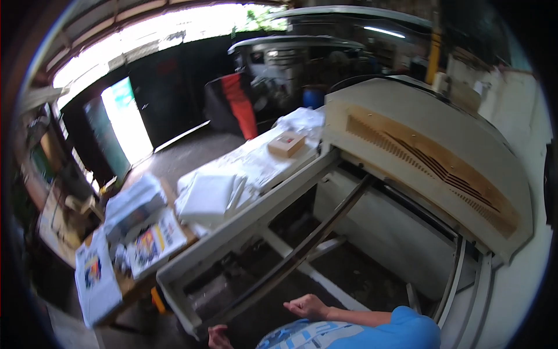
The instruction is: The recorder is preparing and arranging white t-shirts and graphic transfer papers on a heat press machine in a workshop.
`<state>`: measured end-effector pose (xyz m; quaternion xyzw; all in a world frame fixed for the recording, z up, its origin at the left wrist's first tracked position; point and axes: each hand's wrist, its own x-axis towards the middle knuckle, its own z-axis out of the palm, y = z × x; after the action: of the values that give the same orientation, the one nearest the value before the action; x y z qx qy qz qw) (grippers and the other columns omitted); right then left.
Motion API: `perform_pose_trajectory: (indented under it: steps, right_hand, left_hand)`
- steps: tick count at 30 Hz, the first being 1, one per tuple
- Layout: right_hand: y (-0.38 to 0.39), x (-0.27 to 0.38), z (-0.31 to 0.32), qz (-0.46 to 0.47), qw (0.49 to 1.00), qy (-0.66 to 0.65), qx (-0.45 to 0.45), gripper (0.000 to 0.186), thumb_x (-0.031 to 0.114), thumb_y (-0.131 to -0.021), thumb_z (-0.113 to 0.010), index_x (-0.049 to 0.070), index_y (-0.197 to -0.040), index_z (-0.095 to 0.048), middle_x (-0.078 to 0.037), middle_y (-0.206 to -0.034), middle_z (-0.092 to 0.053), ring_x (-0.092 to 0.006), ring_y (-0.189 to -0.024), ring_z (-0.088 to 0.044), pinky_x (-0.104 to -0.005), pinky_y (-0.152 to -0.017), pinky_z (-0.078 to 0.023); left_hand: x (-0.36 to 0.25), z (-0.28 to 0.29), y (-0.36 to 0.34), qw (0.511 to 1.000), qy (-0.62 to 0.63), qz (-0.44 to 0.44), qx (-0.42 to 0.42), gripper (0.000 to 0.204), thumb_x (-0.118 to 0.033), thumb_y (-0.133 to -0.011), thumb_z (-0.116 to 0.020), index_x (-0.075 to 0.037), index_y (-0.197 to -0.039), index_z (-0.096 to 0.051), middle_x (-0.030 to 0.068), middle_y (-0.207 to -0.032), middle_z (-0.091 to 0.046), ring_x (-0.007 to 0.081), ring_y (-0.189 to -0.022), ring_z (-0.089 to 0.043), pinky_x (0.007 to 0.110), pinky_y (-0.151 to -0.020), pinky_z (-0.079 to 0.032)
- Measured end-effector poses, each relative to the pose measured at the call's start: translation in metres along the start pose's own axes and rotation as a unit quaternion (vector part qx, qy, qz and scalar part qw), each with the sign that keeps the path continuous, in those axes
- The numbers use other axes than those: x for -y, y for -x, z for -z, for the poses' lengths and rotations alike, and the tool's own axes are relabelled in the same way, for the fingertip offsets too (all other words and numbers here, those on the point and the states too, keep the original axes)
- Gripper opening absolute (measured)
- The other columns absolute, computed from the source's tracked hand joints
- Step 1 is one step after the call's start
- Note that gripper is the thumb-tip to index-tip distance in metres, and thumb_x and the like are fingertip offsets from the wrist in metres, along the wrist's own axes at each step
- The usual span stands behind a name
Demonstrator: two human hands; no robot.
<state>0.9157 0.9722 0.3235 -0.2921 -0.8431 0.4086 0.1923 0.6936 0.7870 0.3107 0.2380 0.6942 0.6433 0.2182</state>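
Note:
My right hand (306, 306) hovers in front of my blue shirt, fingers curled into a loose fist with no object visible in it. Low in the view, my left hand (219, 337) is blurred and partly cut off by the lower edge, near the front corner of a pale metal frame (244, 216). How its fingers are set cannot be made out. The open frame belongs to a large beige machine with a vented, rounded hood (401, 110). A dark bar (302, 247) runs across the frame's opening, beyond both hands.
Left of the frame, a wooden table bears printed white cloths (154, 241) and a folded white stack (206, 195). A small brown box (286, 144) sits farther back on a white-covered surface. Dark gates with a bright doorway (128, 119) and a parked vehicle (285, 58) stand behind.

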Motion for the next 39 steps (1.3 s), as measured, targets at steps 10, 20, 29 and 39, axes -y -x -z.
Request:
perform_pose_trajectory:
  steps: [10,20,29,39]
  right_hand:
    - [-0.019,0.099,-0.131,0.167,0.978,-0.037,0.117,0.039,0.022,-0.087,-0.049,0.003,-0.054,-0.048,-0.011,-0.048,-0.044,-0.0210,-0.039,-0.046,-0.0302,-0.039,-0.035]
    - [-0.050,0.189,-0.241,0.344,0.912,-0.004,0.224,0.034,0.018,-0.083,-0.054,0.002,-0.054,-0.044,-0.013,-0.051,-0.043,-0.0272,-0.045,-0.047,-0.0335,-0.042,-0.036]
    - [-0.200,0.161,-0.305,0.168,0.983,0.052,-0.047,0.027,0.023,-0.085,-0.050,-0.001,-0.096,-0.050,-0.016,-0.082,-0.053,-0.0274,-0.077,-0.053,-0.0362,-0.070,-0.043]
    - [-0.303,0.110,-0.405,-0.236,0.949,-0.206,0.027,0.051,0.042,-0.086,-0.035,-0.002,-0.107,-0.052,-0.014,-0.100,-0.057,-0.0242,-0.091,-0.055,-0.0388,-0.072,-0.043]
  left_hand:
    - [-0.004,0.115,0.052,0.984,-0.051,-0.073,-0.152,0.044,-0.032,-0.093,-0.030,-0.002,-0.078,-0.059,-0.0011,-0.053,-0.041,0.0044,-0.046,-0.035,0.022,-0.043,-0.026]
    - [0.015,0.244,0.162,0.899,-0.032,-0.008,-0.436,0.047,-0.035,-0.094,-0.028,-0.003,-0.079,-0.060,-0.0061,-0.049,-0.030,0.0013,-0.043,-0.025,0.020,-0.041,-0.018]
    - [0.033,0.274,0.207,0.808,0.010,0.019,-0.589,0.048,-0.033,-0.094,-0.029,-0.002,-0.074,-0.058,-0.0073,-0.048,-0.027,0.0004,-0.041,-0.022,0.018,-0.038,-0.014]
    - [0.039,0.367,0.168,0.803,-0.072,0.071,-0.588,0.045,-0.030,-0.094,-0.030,-0.003,-0.075,-0.061,-0.0058,-0.047,-0.029,0.0024,-0.042,-0.027,0.020,-0.040,-0.019]
